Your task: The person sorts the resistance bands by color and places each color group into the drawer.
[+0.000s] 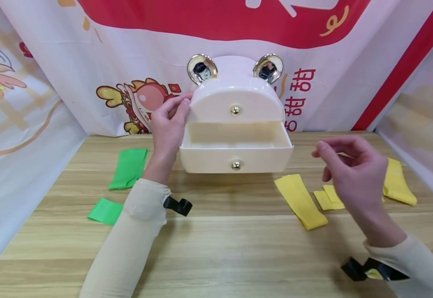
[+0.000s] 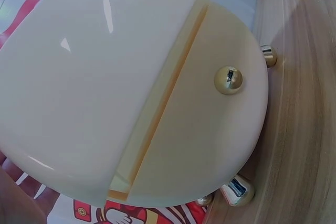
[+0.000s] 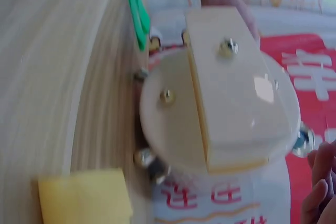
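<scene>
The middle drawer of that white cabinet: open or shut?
Open: the middle drawer juts well out from the white cabinet, its hollow inside showing in the head view. Both wrist views also show it protruding.

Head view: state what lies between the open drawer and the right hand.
In the head view, only bare tabletop shows between the open drawer and right hand; a yellow strip lies nearer the camera.

Two hands (image 1: 359, 174), one white cabinet (image 1: 235, 97), two green strips (image 1: 128, 167), at least three yellow strips (image 1: 301, 203).
</scene>
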`<state>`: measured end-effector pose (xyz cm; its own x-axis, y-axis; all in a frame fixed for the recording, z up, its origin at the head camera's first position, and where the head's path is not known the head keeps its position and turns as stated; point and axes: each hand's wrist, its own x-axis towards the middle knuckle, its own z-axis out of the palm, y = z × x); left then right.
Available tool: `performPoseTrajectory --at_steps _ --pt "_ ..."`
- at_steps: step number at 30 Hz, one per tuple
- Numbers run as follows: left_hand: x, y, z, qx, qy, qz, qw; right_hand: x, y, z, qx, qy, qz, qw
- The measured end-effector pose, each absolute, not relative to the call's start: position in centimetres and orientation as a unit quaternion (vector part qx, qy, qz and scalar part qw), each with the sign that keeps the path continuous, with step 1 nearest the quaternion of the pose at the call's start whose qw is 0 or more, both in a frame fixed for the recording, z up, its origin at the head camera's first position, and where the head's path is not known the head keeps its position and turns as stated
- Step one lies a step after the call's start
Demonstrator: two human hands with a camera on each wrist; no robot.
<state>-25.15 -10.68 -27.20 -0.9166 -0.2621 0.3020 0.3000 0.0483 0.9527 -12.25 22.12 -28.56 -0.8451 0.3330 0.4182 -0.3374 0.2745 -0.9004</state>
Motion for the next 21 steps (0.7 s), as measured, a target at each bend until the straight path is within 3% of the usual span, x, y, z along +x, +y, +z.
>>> performPoseTrajectory --at_steps 8,21 --pt "-25.2 -10.6 -27.2 -0.011 -0.696 -0.688 0.205 -14.7 26.7 -31.2 -0.025 -0.835 0.522 0.172" --pt "-25.2 -10.7 -27.3 -0.009 -0.701 -0.683 0.202 -19.0 27.5 -35.4 -0.040 -0.885 0.462 -0.036"
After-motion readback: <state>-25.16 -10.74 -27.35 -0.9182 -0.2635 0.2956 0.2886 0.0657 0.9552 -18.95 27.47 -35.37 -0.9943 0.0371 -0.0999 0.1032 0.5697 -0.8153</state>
